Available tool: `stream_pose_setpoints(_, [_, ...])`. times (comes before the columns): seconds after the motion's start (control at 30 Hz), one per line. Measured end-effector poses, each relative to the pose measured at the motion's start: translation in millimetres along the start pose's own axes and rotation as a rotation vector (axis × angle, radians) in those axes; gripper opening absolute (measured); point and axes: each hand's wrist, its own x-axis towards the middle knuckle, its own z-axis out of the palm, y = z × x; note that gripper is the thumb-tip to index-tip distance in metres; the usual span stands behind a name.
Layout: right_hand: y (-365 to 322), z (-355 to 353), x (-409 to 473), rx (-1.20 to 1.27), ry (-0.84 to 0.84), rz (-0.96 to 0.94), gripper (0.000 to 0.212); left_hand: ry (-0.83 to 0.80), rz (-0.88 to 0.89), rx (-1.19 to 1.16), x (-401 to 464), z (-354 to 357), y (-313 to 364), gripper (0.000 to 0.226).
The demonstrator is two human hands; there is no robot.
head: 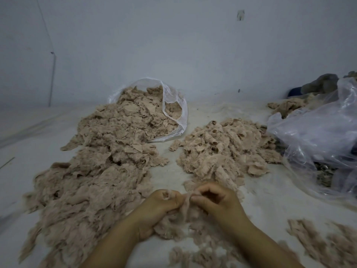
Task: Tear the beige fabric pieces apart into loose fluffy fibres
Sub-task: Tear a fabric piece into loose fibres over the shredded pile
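The left hand (166, 200) and right hand (212, 198) meet knuckle to knuckle, each pinching one end of a beige scrap (186, 202) held above the fluff (173, 227) at the near edge of the floor (260, 200). Short grips close together, pulled straight outward, should probably shred it best. Untorn pieces (222, 147) lie just beyond; a bigger heap (96, 171) spills from a bag (173, 105) on the left.
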Motion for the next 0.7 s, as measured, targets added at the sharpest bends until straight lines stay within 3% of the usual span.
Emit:
stream_pose_setpoints(0.1, [-1.7, -2.6, 9.3, 0.389, 0.234, 0.178, 0.021, 0.102, 0.008, -0.015, 2.5, -0.5, 0.8, 0.028])
stream_pose_setpoints(0.17, [2.2, -10.6, 15.1, 0.712, 0.316, 0.234, 0.044, 0.15, 0.024, -0.105, 4.5, -0.4, 1.3, 0.028])
stream_pose_setpoints(0.2, [2.9, -13.4, 15.2, 0.753, 0.307, 0.259, 0.061, 0.161, 0.03, -0.161, 5.4, -0.3, 1.3, 0.028])
stream_pose_setpoints(0.27, [1.6, -11.9, 10.6, 0.65, 0.203, 0.313, 0.073, 0.161, 0.042, -0.24, 5.8, 0.3, 1.4, 0.029])
stream_pose_setpoints(0.43, [-1.7, 4.6, -1.5, 0.378, -0.156, 0.371, 0.044, 0.111, 0.118, -0.27, 6.5, 2.2, -2.5, 0.022])
stream_pose_setpoints(0.53, [1.0, 5.9, 0.0, 0.331, -0.076, 0.348, 0.013, 0.206, 0.184, -0.121, 6.3, 0.5, -2.7, 0.026])
stream_pose_setpoints(0.63, [2.3, -0.5, 2.1, 0.288, 0.051, 0.292, 0.014, 0.406, 0.201, -0.03, 9.2, -1.9, -2.6, 0.016])
stream_pose_setpoints(0.7, [1.3, -2.7, 2.4, 0.245, 0.043, 0.231, 0.019, 0.491, 0.213, -0.009, 10.6, -3.1, -1.8, 0.019])
